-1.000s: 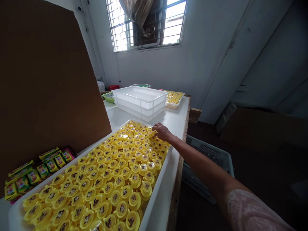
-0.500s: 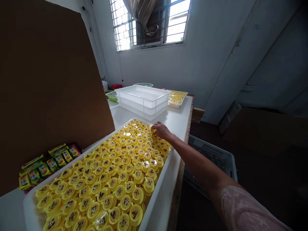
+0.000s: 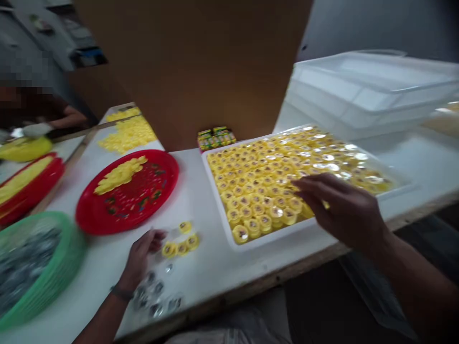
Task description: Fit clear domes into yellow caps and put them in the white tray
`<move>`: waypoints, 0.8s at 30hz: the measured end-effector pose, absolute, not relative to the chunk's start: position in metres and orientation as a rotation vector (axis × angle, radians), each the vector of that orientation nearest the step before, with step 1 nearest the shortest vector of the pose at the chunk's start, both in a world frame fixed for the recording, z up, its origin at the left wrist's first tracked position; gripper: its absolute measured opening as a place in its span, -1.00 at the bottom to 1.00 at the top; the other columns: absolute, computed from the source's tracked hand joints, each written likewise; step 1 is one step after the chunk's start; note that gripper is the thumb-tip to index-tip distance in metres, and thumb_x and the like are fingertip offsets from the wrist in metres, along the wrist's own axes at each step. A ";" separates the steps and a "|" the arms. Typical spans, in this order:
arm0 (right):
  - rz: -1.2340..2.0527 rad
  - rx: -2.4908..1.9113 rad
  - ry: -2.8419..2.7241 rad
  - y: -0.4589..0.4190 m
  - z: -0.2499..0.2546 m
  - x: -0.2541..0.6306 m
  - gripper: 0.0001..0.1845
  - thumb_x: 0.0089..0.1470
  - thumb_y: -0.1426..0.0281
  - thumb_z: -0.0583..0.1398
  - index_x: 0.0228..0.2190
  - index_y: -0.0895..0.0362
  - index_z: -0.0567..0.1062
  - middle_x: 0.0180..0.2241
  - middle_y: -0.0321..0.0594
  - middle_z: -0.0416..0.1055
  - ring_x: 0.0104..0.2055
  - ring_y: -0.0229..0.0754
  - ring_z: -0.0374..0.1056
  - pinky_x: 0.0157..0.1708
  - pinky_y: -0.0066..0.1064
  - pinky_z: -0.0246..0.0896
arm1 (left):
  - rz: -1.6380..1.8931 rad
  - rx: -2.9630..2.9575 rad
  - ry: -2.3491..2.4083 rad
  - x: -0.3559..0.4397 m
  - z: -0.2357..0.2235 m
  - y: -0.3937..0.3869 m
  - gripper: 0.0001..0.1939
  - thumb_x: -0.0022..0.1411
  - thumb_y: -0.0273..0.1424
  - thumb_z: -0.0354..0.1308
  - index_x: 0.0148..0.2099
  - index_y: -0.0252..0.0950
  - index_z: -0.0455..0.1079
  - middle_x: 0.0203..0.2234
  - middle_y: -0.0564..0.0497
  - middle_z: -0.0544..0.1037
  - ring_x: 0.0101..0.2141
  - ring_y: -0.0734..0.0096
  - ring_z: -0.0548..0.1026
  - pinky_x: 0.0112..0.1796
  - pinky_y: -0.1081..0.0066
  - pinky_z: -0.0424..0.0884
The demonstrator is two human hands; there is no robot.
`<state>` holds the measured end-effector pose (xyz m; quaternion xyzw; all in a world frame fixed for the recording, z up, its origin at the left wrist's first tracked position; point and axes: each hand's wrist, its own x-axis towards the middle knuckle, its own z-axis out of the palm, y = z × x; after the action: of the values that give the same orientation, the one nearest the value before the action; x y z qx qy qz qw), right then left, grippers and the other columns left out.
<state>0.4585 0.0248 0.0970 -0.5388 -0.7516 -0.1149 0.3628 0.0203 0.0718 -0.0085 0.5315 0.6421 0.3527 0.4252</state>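
My left hand [image 3: 143,248], with a dark band at the wrist, is low over the white table, its fingers curled in; whatever they hold is hidden by blur. Just beside it are several small yellow cup-shaped pieces [image 3: 181,247] with picture discs on top. Small clear and silvery pieces [image 3: 157,287] lie nearer the table edge. Over the near side of a white tray [image 3: 229,234] hovers my right hand [image 3: 337,210], smeared somewhat, fingers stretched out and thumb apart. Rows of yellow cup-shaped pieces [image 3: 258,184] fill that tray.
A red round tray [image 3: 158,217] holds a yellow heap. At left stands a green basket [image 3: 68,267] of silvery pieces. Brown cardboard [image 3: 215,62] rises behind small green-yellow packets [image 3: 216,138]. White bins [image 3: 366,95] are stacked at right. Another person [image 3: 50,107] sits far left.
The view has swung left and down, bringing the red tray, green basket and my left hand into sight. My right hand has drawn back from the tray's far end to its near side.
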 end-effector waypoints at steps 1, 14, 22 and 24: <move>-0.209 -1.269 -1.991 0.018 0.096 0.427 -0.74 0.10 0.44 0.13 -0.14 -0.01 0.42 -0.22 -0.19 0.42 -0.22 -0.19 0.37 -0.24 -0.39 0.26 | 0.910 1.304 1.551 0.009 -0.009 0.066 -0.45 0.13 0.06 0.01 -0.25 -0.36 0.44 -0.38 -0.12 0.50 -0.45 0.32 0.39 -0.42 0.37 0.36; 0.453 -1.384 -2.630 0.050 0.033 0.225 -0.56 -0.10 0.31 0.32 -0.14 0.09 0.36 -0.17 -0.12 0.28 -0.14 -0.08 0.27 -0.28 -0.37 0.24 | 0.930 1.314 1.360 -0.003 -0.022 0.069 -0.52 0.15 0.02 0.03 -0.23 -0.31 0.44 -0.36 -0.07 0.51 -0.41 0.34 0.39 -0.37 0.43 0.33; 0.285 -1.453 -2.693 0.051 0.016 0.194 -0.68 0.00 0.20 0.23 -0.19 0.05 0.39 -0.21 -0.11 0.27 -0.18 -0.08 0.22 -0.37 -0.38 0.24 | 0.896 1.336 1.392 -0.004 -0.024 0.076 -0.51 0.12 0.07 0.01 -0.27 -0.26 0.45 -0.37 -0.02 0.53 -0.42 0.32 0.42 -0.38 0.41 0.35; 0.256 -1.466 -2.709 0.048 0.013 0.193 -0.77 0.07 0.24 0.17 -0.21 0.04 0.38 -0.26 -0.13 0.30 -0.21 -0.09 0.23 -0.42 -0.40 0.22 | 0.889 1.315 1.387 -0.007 -0.025 0.075 -0.52 0.12 0.07 0.02 -0.25 -0.23 0.44 -0.35 -0.01 0.53 -0.39 0.31 0.43 -0.36 0.41 0.37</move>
<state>0.1932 0.0484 0.0134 -0.4742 -0.8761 0.0828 0.0254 -0.0065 0.0749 -0.0246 0.5422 0.5720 0.3666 0.4943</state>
